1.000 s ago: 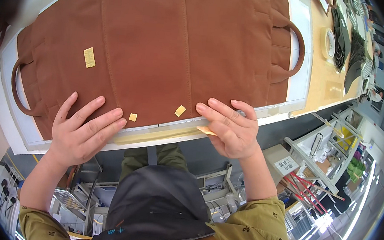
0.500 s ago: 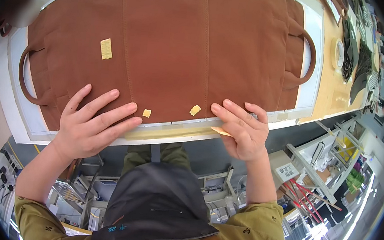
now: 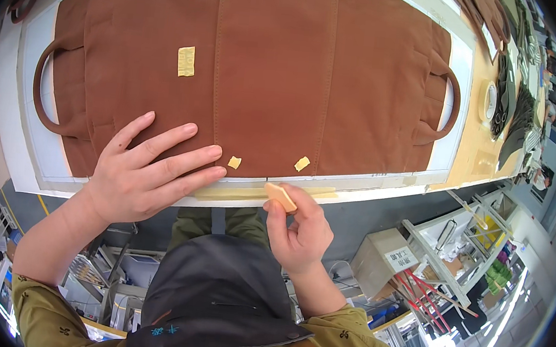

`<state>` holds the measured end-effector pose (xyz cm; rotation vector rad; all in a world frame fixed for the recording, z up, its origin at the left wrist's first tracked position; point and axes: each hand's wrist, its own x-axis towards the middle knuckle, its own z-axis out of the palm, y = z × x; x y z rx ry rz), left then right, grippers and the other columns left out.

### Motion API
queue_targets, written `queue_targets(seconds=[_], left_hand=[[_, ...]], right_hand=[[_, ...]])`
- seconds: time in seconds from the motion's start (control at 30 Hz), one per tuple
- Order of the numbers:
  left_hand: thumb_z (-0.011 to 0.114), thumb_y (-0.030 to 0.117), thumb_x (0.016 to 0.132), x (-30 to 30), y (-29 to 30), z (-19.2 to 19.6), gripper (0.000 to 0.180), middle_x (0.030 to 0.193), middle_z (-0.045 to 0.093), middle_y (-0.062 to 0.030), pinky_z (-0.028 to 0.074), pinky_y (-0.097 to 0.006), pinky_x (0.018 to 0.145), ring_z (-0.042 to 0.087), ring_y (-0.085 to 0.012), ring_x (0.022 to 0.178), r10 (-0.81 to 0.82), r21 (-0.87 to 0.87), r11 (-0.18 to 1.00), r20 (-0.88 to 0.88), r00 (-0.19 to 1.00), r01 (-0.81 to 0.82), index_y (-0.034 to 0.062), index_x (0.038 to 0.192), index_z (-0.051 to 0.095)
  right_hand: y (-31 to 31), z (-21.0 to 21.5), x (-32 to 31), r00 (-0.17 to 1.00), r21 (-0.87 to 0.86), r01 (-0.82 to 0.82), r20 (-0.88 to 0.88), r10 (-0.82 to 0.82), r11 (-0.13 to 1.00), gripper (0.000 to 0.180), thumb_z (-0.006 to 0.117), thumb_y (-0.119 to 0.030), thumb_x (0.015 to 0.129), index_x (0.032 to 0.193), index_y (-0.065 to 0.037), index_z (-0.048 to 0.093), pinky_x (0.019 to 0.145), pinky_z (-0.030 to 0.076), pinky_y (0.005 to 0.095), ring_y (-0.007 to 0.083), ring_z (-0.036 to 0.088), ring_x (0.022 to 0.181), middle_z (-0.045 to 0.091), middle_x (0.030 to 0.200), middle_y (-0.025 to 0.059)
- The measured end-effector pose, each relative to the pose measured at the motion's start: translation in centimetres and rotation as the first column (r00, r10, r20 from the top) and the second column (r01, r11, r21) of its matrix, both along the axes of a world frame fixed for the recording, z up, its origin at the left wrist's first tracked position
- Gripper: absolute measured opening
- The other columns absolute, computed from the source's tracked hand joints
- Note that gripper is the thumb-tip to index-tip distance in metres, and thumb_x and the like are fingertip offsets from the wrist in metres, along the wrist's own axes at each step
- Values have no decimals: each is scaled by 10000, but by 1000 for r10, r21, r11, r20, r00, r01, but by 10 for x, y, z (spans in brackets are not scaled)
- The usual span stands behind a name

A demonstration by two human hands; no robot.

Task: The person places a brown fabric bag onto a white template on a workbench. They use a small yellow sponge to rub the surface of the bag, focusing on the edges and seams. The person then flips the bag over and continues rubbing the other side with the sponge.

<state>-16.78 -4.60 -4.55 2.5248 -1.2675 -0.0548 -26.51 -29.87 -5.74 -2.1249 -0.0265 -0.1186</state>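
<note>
A wide brown fabric bag panel (image 3: pixel 273 74) lies flat across the table, with a looped handle (image 3: pixel 47 90) at its left end and another handle (image 3: pixel 454 109) at its right. My left hand (image 3: pixel 136 174) rests open on the near left part of it, fingers spread. Just below the near edge, my right hand (image 3: pixel 300 232) pinches a flat, peach-coloured piece of tailor's chalk (image 3: pixel 280 197) between thumb and fingers. Small yellow tape pieces (image 3: pixel 234 162) stick to the fabric. A yellowish tape strip (image 3: pixel 243 191) runs along the white board's near border (image 3: pixel 395 189).
A tape roll (image 3: pixel 489 101) sits on the tan tabletop at the right, near dark straps (image 3: pixel 517 122). Beyond the near edge, lower right, stand a grey box (image 3: pixel 377 248) with red-handled rods (image 3: pixel 422 305) and a metal frame (image 3: pixel 439 254).
My right hand has come off the fabric and moved left and down to the near border, carrying the tailor's chalk. The left hand stays on the fabric. The whole view has shifted slightly.
</note>
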Motion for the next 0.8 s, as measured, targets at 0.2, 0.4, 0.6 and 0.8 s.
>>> queue_targets(seconds=[0.2,0.4,0.6,0.8], left_hand=[[669,251,863,-1,2,-1,372,1317,658,93,367,-475,1134,598,-198,1244,3,2,1000,2,1000,-3,310,1227,713],[663,246,871,0,1,-1,350,1316,659,93,370,-474,1133,597,-197,1244,6,-16,1000,-11,1000,-6,308,1211,722],[657,249,877,0,1,-1,334,1309,664,90,374,-474,1131,597,-204,1248,9,-24,1000,-13,1000,-10,306,1199,728],[653,253,886,-1,1,-2,310,1303,669,87,377,-472,1128,602,-204,1243,14,-26,1000,-25,1000,-15,305,1179,740]], right_hand=[[7,-6,5,984,28,163,68,-165,986,320,737,57,825,1138,40,667,491,473,205,79,596,586,725,902,90],[5,2,4,994,-49,112,-1,-112,993,338,722,66,828,1161,54,673,496,472,202,81,590,588,721,888,95],[5,-1,3,996,-58,86,27,-85,995,367,665,23,923,1271,56,555,501,373,130,-29,480,547,737,880,84],[2,-5,0,998,-66,38,51,-35,997,372,674,29,919,1266,55,541,501,396,139,-9,524,571,739,899,103]])
